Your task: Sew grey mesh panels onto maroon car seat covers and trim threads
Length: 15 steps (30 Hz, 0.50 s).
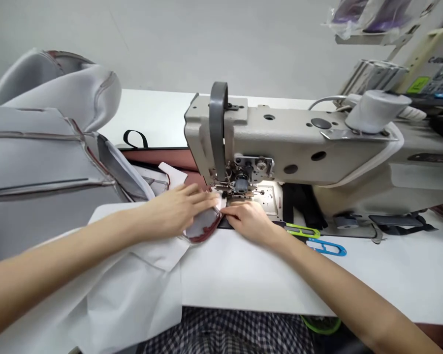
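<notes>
A sewing machine (258, 142) stands in front of me, its lit needle area just beyond my fingertips. My left hand (182, 209) lies flat with fingers stretched toward the presser foot, pressing on a grey padded fabric piece (199, 225) with a dark red edge. At that piece's right edge, close to the needle, my right hand (249, 219) has thumb and forefinger pinched on the fabric. To the left, the bulky grey sewn cover (33, 157) is heaped on the table. White sheet material (133, 285) hangs under my left forearm toward the table's front edge.
Green thread snips (303, 230) and blue thread snips (327, 247) lie right of my right hand. A white thread cone (378, 112) rests on the machine. The white table (251, 275) ends in front of a checked garment (221, 332). A black loop (135, 139) lies behind the fabric.
</notes>
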Each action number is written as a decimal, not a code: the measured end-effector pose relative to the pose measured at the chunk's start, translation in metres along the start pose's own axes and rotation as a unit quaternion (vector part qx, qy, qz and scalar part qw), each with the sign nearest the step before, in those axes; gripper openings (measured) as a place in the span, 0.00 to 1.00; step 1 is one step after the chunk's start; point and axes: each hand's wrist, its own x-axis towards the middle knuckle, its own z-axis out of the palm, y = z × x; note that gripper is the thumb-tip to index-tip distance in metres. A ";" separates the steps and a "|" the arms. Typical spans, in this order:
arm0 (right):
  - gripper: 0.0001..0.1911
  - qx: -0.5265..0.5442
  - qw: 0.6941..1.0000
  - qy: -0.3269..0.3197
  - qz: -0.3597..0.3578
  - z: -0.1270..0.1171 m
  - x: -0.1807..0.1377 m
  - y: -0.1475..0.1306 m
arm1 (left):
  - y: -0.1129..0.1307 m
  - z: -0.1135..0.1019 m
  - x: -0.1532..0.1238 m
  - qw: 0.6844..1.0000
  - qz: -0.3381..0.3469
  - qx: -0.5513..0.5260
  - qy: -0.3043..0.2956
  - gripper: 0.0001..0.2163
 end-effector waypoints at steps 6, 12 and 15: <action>0.15 -0.070 0.997 0.014 -0.015 0.012 -0.004 -0.004 | -0.004 0.039 0.006 0.999 0.027 -0.031 0.023 0.19; 0.16 -0.103 0.993 0.052 -0.023 0.019 -0.009 -0.007 | -0.006 0.044 0.015 0.996 -0.009 -0.054 0.067 0.07; 0.17 -0.118 0.991 0.060 -0.017 0.020 -0.008 -0.008 | -0.005 0.048 0.014 0.994 -0.014 -0.052 0.098 0.06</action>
